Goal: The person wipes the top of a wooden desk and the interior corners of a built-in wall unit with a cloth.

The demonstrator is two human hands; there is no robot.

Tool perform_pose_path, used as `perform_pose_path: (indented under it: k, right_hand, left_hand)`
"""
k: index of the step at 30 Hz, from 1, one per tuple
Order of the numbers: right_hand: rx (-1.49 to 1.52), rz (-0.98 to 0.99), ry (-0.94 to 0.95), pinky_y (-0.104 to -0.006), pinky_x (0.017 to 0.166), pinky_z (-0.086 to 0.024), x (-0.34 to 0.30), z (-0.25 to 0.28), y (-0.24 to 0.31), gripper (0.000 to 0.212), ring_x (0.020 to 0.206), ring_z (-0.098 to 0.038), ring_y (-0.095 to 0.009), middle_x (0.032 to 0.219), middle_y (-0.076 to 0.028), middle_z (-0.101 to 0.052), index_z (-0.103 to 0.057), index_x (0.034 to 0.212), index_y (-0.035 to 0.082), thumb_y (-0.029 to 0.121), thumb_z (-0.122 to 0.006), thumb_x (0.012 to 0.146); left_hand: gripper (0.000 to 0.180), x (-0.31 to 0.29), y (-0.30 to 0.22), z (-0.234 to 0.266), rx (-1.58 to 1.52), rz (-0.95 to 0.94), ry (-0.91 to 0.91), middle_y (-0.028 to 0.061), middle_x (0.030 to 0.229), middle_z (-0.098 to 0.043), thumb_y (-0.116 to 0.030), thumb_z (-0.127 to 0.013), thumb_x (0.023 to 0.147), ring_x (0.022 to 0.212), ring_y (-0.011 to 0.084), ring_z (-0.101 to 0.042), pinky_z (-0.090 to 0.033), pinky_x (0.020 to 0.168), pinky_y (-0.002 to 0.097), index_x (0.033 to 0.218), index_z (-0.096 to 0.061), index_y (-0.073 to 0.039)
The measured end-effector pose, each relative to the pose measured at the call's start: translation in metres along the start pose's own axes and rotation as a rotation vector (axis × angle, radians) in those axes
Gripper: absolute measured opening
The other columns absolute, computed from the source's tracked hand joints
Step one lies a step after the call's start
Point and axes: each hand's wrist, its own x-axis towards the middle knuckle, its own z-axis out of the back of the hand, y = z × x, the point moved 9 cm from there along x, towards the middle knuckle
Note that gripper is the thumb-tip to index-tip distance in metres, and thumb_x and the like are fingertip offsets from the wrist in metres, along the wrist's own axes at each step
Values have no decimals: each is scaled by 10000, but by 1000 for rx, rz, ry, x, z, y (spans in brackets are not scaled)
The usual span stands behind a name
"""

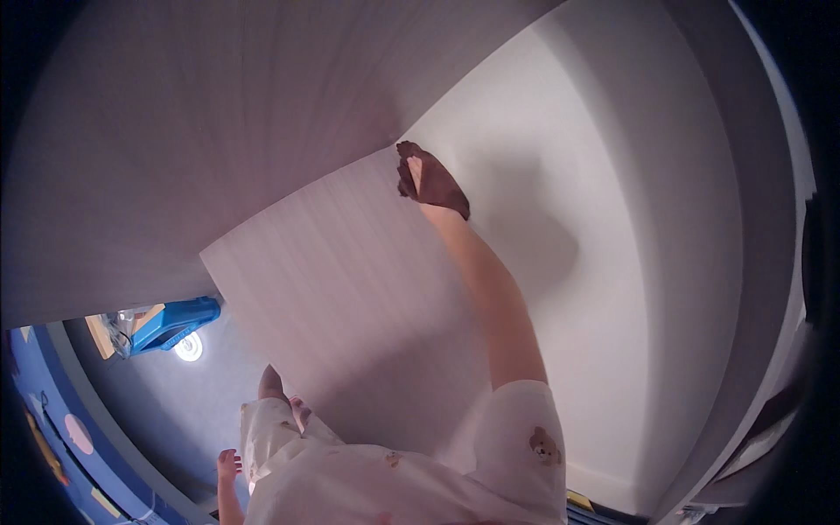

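Observation:
My right arm reaches far out, and its hand (417,178) is closed on a dark brown cloth (444,188) that covers most of the fingers. The cloth touches the corner where a pale wood-grain board (350,254), a darker wood-grain panel (219,114) and a white surface (560,114) meet. A shadow of the hand falls on the white surface. My left hand (229,464) hangs low at the left, away from the board, fingers slightly curled and nothing visible in them.
At the lower left, a blue plastic bin (175,324) stands beside clear plastic wrapping (120,331) and a round bright light spot (188,346) on the grey floor. A blue patterned mat or cover (74,437) runs along the left rim. The large panel fills the upper left.

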Motion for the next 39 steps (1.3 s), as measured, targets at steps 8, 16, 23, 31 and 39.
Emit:
perform_pose_path:
  k: [8, 16, 23, 31, 39]
  right_hand:
    - [-1078, 782, -775, -327, 866, -252, -140, 99, 146, 342, 1022, -339, -251, 1089, -125, -374, -352, 1060, 0, 120, -348, 740]
    - [-1643, 193, -1063, -397, 855, -220, -233, 245, 236, 642, 1131, -156, -144, 1231, 11, -166, -167, 1187, 131, 190, -486, 634]
    - [-1258, 428, -1045, -425, 895, -81, -164, 211, 191, 705, 1145, -96, -219, 1229, -75, -150, -158, 1175, 50, 119, -520, 573]
    - [-419, 279, -387, -316, 909, -194, -97, 58, 35, 442, 1074, -263, -228, 1154, -125, -278, -243, 1127, -3, 121, -381, 726]
    - [-389, 358, -462, -249, 563, -393, -116, 9, 27, 185, 640, -480, -171, 687, -88, -485, -434, 910, 58, 69, -407, 727]
  left_hand:
    - [271, 29, -40, -26, 23, -73, 88, 61, 659, -505, -257, -407, 691, 479, 138, -471, -384, 421, 261, 870, -458, -62]
    - [267, 20, -103, -50, 36, -272, 49, 58, 676, -514, -235, -409, 699, 567, 118, -471, -382, 502, 240, 828, -500, -19]
    - [277, 7, -66, -42, -114, -261, 13, 65, 674, -517, -223, -406, 703, 592, 130, -477, -386, 539, 246, 816, -505, 9]
    - [263, 37, 11, -7, -101, -162, 56, 61, 647, -512, -240, -383, 715, 493, 129, -481, -378, 433, 269, 838, -485, -31]
    - [237, -19, 37, 33, 15, 72, -71, 69, 637, -516, -246, -371, 712, 422, 143, -481, -354, 352, 266, 866, -452, -85]
